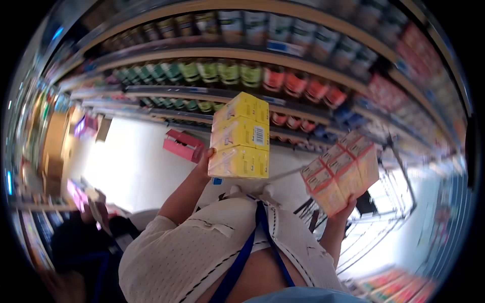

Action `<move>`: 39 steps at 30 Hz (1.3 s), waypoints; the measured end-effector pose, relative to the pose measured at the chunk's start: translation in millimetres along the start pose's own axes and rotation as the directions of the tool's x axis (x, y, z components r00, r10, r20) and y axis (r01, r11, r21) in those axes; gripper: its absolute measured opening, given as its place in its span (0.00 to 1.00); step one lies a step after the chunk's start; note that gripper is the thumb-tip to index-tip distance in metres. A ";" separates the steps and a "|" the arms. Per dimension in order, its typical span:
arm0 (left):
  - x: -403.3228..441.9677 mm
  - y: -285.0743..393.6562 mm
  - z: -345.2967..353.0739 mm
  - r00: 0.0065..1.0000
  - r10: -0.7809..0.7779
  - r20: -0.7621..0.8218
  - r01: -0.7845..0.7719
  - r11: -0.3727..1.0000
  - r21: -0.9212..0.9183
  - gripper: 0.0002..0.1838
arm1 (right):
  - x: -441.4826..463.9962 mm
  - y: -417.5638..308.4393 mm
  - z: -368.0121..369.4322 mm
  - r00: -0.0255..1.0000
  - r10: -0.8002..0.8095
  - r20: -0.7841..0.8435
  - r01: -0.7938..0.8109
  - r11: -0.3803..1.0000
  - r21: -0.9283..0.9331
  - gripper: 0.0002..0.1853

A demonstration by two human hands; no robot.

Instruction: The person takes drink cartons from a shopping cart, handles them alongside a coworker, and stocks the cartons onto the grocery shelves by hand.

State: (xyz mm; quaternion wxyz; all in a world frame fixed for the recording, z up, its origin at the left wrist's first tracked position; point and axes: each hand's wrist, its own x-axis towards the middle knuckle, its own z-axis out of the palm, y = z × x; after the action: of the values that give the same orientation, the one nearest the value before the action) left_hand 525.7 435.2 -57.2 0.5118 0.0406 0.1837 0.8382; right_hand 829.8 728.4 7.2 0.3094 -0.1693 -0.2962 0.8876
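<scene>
In my left hand (204,162) is a yellow multipack of small cartons (241,135), held upright by its lower left edge, with a barcode on its side. My right hand (344,208) grips a pink and pale orange multipack (339,173) from below, tilted in front of the wire cart. Both hands have their fingers wrapped round the packs and partly hidden behind them. The two packs are apart from each other.
Shelves (202,52) of jars and cartons run across the top. A pink open box (183,145) lies on the floor (126,161). At the right stands a wire cart (399,202). Another person in dark clothes (76,242) is at the lower left.
</scene>
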 end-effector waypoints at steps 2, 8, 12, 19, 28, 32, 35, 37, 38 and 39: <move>-6.8 17.0 -2.5 0.997 0.055 0.049 -0.052 0.997 -0.056 0.40 | 29.8 15.5 18.6 0.996 0.081 0.026 -0.081 0.996 0.019 0.44; -61.3 -11.6 2.8 0.932 0.363 0.012 -0.357 0.922 -0.152 0.42 | 95.7 16.5 44.1 0.871 0.370 0.323 -0.379 0.925 -0.038 0.43; -98.5 -45.8 -15.2 0.820 0.569 -0.062 -0.572 0.810 -0.127 0.39 | 130.7 30.3 58.2 0.734 0.515 0.443 -0.552 0.832 -0.052 0.40; -145.7 -85.8 -10.1 0.635 0.720 -0.279 -0.768 0.627 -0.127 0.37 | 177.1 85.6 129.3 0.649 0.600 0.468 -0.531 0.798 -0.286 0.34; -191.5 -81.0 -29.0 0.554 0.770 -0.316 -0.829 0.544 -0.129 0.38 | 171.0 221.3 373.5 0.379 0.767 0.517 -0.445 0.642 -0.625 0.35; -219.3 -60.4 -42.4 0.520 0.801 -0.296 -0.854 0.499 -0.149 0.40 | 161.1 294.4 456.5 0.342 0.736 0.585 -0.356 0.677 -0.644 0.33; -248.1 -51.9 -79.4 0.444 0.804 -0.395 -0.884 0.466 -0.045 0.36 | 171.0 345.2 495.4 0.388 0.738 0.552 -0.360 0.673 -0.646 0.32; -274.9 -50.2 -112.3 0.432 0.776 -0.459 -0.897 0.421 -0.132 0.32 | 176.1 365.3 522.7 0.426 0.718 0.550 -0.355 0.692 -0.628 0.31; -281.6 -42.2 -101.3 0.381 0.808 -0.450 -0.917 0.392 -0.072 0.32 | 175.0 370.3 537.9 0.445 0.701 0.558 -0.348 0.709 -0.613 0.30; -288.3 -35.9 -94.2 0.347 0.820 -0.456 -0.929 0.367 -0.046 0.32 | 177.2 378.9 553.4 0.463 0.684 0.563 -0.342 0.724 -0.599 0.30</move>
State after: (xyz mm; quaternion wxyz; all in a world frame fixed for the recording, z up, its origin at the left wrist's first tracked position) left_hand 668.2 173.1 -122.7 -0.0686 -0.0967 0.0930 0.9886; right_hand 258.8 370.6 172.0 -0.1755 0.0733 -0.5049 0.8420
